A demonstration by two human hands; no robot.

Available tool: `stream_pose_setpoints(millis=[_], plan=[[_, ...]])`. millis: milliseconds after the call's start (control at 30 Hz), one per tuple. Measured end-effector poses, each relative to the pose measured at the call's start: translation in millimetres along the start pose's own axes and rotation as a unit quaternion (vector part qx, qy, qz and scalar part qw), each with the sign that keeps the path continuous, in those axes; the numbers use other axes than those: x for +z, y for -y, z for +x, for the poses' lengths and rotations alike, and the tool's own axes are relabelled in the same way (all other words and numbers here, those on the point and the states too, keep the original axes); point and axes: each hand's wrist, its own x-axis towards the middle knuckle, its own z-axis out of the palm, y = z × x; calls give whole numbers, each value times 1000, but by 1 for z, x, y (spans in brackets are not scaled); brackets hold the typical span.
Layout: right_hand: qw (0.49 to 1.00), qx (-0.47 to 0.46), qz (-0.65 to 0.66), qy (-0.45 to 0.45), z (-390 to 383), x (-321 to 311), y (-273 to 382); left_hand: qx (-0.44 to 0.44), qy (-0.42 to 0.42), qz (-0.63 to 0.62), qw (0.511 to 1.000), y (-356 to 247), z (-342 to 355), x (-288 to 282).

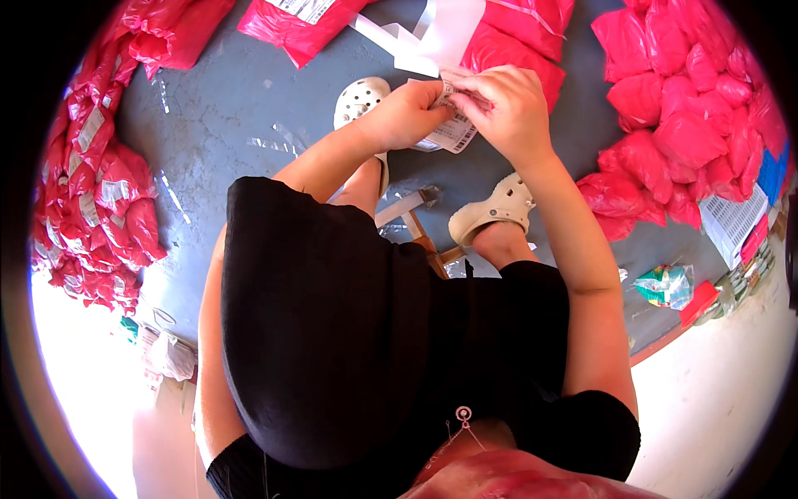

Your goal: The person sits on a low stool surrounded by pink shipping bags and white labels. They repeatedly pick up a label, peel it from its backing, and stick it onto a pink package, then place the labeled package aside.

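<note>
Both my hands meet over a printed white shipping label (458,135), in front of my feet. My left hand (405,115) pinches its left side, thumb against the paper. The fingers of my right hand (509,108) close on its upper right corner. Part of the label is hidden behind the fingers. Just beyond it, a white strip of label backing (420,46) lies bent against bright pink plastic parcels (517,41). Another pink parcel (295,29) with a white label lies to the far left of my hands.
Many labelled pink parcels (120,204) are heaped along the left. A larger pile of pink parcels (686,133) fills the right, beside a white plastic basket (733,220). Clear tape scraps (278,143) lie on the grey floor (241,108). A wooden stool (420,229) shows between my cream clogs (496,209).
</note>
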Motion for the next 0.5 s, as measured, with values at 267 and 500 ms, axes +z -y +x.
stream_pose_setpoints(millis=[267, 500], plan=[[907, 291, 280, 120, 1, 6, -3, -41, 68, -8, 997, 26, -11, -9], [773, 440, 457, 4, 74, -84, -91, -230, 266, -121, 929, 61, -45, -15]])
